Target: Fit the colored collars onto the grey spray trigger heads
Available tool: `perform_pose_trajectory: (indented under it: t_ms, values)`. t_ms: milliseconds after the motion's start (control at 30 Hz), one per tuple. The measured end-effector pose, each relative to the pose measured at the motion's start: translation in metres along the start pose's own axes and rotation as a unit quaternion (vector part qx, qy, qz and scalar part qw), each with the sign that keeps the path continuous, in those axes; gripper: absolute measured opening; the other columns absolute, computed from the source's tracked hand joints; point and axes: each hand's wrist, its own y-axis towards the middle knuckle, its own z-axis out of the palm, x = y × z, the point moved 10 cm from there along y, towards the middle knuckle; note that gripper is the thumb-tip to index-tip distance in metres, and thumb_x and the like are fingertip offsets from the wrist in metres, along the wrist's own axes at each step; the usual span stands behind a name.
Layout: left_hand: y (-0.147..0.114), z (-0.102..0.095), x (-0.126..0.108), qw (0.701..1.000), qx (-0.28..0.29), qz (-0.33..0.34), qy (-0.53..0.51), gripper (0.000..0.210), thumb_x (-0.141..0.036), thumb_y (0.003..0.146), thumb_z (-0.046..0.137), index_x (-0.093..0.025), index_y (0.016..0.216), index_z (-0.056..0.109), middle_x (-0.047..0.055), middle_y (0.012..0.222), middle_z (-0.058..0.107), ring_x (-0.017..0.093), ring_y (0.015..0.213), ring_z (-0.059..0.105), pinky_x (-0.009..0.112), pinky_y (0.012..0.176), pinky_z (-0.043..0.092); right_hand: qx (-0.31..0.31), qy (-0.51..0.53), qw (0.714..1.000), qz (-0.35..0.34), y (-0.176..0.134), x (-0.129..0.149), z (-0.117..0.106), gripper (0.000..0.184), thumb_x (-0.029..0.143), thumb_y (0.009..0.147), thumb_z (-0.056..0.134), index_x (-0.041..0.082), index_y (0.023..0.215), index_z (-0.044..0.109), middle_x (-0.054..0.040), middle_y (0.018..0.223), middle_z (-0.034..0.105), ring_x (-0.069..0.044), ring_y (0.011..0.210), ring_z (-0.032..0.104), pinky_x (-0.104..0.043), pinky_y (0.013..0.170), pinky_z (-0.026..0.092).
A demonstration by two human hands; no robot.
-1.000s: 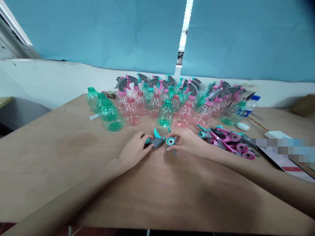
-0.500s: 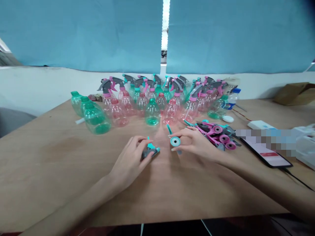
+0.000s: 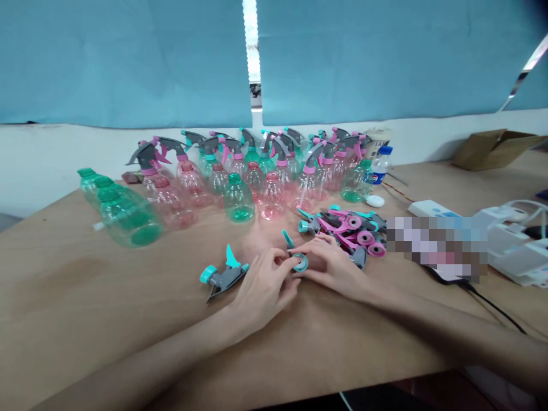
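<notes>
My right hand [image 3: 331, 265] grips a grey-and-teal trigger sprayer head [image 3: 301, 262], its round collar facing me and its teal trigger pointing up and away. The fingers of my left hand [image 3: 265, 288] are closed at the same collar, with a fingertip at its opening. To the left of my left hand, a second grey-and-teal trigger sprayer head [image 3: 225, 279] lies on the table. Just beyond my right hand is a heap of pink, teal and grey sprayer heads [image 3: 353, 224].
Several pink and green bottles [image 3: 240, 200] stand at the back, many with sprayer heads on. Green bottles [image 3: 132, 220] are at the left. On the right are a blue-capped bottle [image 3: 381, 165], a phone [image 3: 447, 275], a white device [image 3: 514, 245] and a cardboard box [image 3: 492, 149].
My left hand has let go of one sprayer head, left lying on the table, and moved right to the collar of the one in my right hand. The view has turned slightly right.
</notes>
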Motion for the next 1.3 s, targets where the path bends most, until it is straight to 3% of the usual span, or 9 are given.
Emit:
perform_pose_trajectory:
  t_ms: [433,700,900,1300]
  values:
    - [0.003,-0.023,-0.008,0.985,-0.059,0.097,0.132,0.025,-0.024,0.083,0.057,-0.023,0.108,0.056,0.008,0.099,0.058,0.023,0.088,0.057,0.034,0.067,0.041,-0.018,0.016,1.000,-0.006,-0.003,0.004,0.007,0.036,0.027,0.088,0.058,0.026,0.124,0.052,-0.0032,0.105,0.068,-0.019,0.099,0.058,-0.046,0.100,0.029]
    - [0.007,-0.014,0.000,0.995,0.002,0.070,0.071,0.023,-0.024,0.085,0.056,-0.024,0.108,0.058,0.006,0.102,0.059,0.022,0.093,0.056,0.034,0.070,0.040,-0.014,-0.009,1.000,-0.011,-0.003,0.002,0.006,0.032,0.028,0.089,0.057,0.026,0.120,0.056,-0.0022,0.106,0.069,-0.019,0.097,0.060,-0.046,0.101,0.029]
    - [0.009,-0.014,0.006,0.996,-0.007,0.058,0.070,0.024,-0.030,0.087,0.057,-0.020,0.108,0.058,0.006,0.094,0.058,0.022,0.089,0.054,0.035,0.070,0.039,-0.005,-0.028,1.000,-0.013,-0.002,0.000,0.009,0.035,0.030,0.091,0.053,0.025,0.125,0.053,-0.0039,0.110,0.067,-0.019,0.101,0.058,-0.045,0.103,0.026]
    - [0.011,-0.011,0.011,0.994,0.020,0.036,-0.103,0.015,-0.022,0.089,0.054,-0.019,0.105,0.054,0.004,0.092,0.050,0.017,0.084,0.051,0.029,0.070,0.048,0.014,-0.051,0.999,-0.012,-0.003,0.004,0.012,0.030,0.035,0.092,0.051,0.024,0.118,0.059,-0.0040,0.104,0.069,-0.019,0.099,0.059,-0.044,0.103,0.024]
